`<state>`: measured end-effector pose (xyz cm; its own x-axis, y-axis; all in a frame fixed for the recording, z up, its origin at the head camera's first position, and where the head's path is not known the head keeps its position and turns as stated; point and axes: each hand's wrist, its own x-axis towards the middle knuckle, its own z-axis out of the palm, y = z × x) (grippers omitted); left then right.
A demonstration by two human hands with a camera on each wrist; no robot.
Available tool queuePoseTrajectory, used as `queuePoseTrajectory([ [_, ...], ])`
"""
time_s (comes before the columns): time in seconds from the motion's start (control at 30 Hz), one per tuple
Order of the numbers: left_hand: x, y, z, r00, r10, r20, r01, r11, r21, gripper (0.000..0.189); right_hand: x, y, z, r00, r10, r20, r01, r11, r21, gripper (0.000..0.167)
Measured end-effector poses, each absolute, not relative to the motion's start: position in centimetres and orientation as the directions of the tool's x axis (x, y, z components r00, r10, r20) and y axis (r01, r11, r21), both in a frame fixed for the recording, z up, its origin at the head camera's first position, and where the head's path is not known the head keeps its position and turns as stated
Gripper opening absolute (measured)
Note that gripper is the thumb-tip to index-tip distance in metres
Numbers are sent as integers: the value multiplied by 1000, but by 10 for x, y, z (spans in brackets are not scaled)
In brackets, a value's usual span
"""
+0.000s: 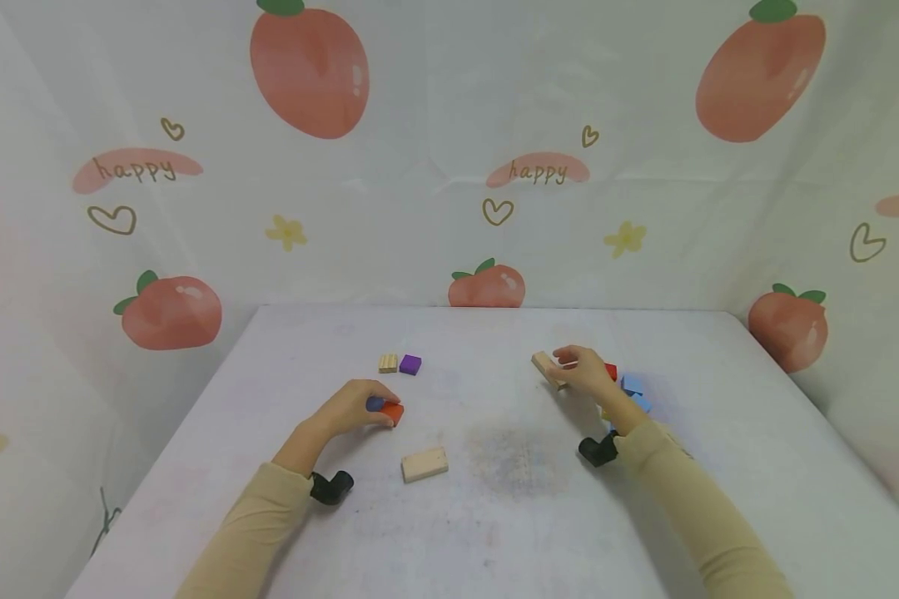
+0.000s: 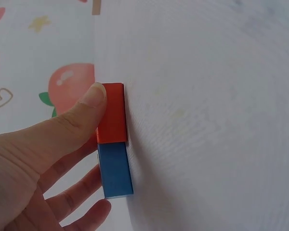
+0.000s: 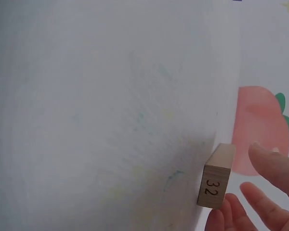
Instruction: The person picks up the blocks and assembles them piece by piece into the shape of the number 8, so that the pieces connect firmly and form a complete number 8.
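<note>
My left hand (image 1: 354,406) is at a red block (image 2: 111,113) and a blue block (image 2: 115,169), which sit end to end. In the left wrist view the thumb presses on the red block, with fingers behind it and beside the blue one. My right hand (image 1: 586,372) is at a plain wooden block (image 1: 547,369) marked 32 on its end face. In the right wrist view the thumb stands apart from this wooden block (image 3: 216,183), while fingertips lie right at its far side.
Another wooden block (image 1: 424,464) lies at the middle front. Behind the left hand are a small ridged wooden block (image 1: 388,363) and a purple block (image 1: 410,364). Light blue blocks (image 1: 633,384) and a red block (image 1: 611,371) lie by the right wrist, partly hidden.
</note>
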<state>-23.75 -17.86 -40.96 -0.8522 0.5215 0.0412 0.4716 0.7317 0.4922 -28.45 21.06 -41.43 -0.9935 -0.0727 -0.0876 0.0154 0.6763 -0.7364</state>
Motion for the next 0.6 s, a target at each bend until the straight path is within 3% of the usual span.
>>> queuePoseTrajectory([
  [0.3,-238,-179,-411,-858,513,32,461,739,491,32,-286,207,-416,-984,-11,-178,122,687,-717,49],
  [0.6,-237,-178,-410,-863,505,24,450,745,493,31,-288,208,-416,-979,-8,-202,142,689,-711,50],
])
